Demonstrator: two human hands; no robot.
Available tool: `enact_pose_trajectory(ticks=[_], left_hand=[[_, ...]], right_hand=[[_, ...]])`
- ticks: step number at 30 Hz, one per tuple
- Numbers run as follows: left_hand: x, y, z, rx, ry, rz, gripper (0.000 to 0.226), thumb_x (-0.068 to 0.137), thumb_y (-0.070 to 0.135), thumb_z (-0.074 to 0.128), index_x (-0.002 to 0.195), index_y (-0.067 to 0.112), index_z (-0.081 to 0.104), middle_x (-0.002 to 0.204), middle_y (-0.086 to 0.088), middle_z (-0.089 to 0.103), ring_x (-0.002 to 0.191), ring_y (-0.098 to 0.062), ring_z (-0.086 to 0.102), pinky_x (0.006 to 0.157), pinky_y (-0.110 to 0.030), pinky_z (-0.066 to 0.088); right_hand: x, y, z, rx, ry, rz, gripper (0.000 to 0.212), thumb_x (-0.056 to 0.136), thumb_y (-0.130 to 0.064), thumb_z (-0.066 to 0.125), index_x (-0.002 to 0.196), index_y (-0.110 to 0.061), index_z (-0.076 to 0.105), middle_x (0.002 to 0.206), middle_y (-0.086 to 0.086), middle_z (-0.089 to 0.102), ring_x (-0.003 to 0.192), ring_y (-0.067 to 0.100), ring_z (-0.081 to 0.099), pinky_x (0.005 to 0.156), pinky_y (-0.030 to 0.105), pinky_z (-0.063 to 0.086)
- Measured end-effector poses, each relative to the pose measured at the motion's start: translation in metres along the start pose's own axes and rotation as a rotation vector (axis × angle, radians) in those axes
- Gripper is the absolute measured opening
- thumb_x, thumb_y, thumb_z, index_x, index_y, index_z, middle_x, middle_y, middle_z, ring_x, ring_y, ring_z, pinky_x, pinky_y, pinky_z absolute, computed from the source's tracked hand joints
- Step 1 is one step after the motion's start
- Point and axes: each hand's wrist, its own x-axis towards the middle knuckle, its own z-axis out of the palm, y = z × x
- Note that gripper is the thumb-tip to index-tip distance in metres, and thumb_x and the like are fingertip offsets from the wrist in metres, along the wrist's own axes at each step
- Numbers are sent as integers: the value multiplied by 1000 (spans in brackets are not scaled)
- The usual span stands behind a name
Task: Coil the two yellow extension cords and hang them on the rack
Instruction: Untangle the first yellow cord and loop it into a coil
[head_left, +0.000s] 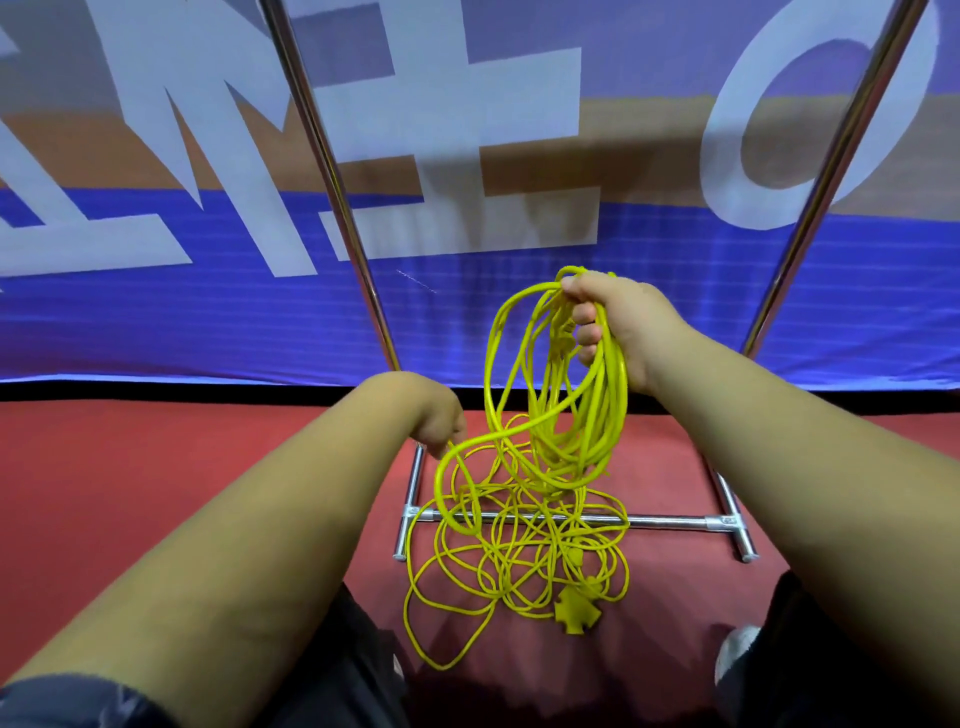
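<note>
A red carpet covered the near floor, with a blue banner bearing large pale letters standing at the far side; the left hand was held low near the centre, its fingers curled down and closed round a strand of yellow cord, the fingertips hidden behind the hand; that strand ran right and up into the coil; below it a loose tangle of yellow cord lay on the carpet, draped across the low crossbar of the rack, whose two shiny poles rose left and right in front of the banner; which cord was which could not be told; a yellow three-way socket lay at the tangle's near right edge; the right hand was raised higher, clenched on the top of the coil, whose loops hung from the fist down to the tangle; a pale shoe showed at the near right
</note>
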Motion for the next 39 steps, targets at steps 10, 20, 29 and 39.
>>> enact_pose_trajectory(ticks=[10,20,29,39], left_hand=[[-7,-19,-7,-691,341,-258,24,98,4,45,86,1,65,67,-13,65,46,-21,52,49,-27,43],[-40,-17,-28,-2095,55,134,18,104,9,38,102,2,55,79,-13,67,70,-17,61,57,-29,59],[-43,27,-26,-1833,118,205,16,100,28,67,91,14,68,77,4,65,67,-5,63,63,-21,60],[-48,33,-17,-1075,417,395,27,95,25,75,100,-1,75,82,-3,76,65,-12,63,54,-22,53]], right_hand=[[-3,-11,-13,-92,-128,67,25,101,-37,66,84,-18,68,55,-8,39,41,8,33,40,21,31],[2,14,-9,-216,-38,40,22,88,-18,64,67,-16,58,63,1,50,50,16,43,47,27,41],[-1,30,10,-122,-51,111,24,90,-40,79,83,-22,65,61,-5,44,48,12,40,48,26,37],[-11,35,11,-478,-152,175,41,89,-55,79,72,-20,65,61,-1,53,50,11,47,49,25,44]])
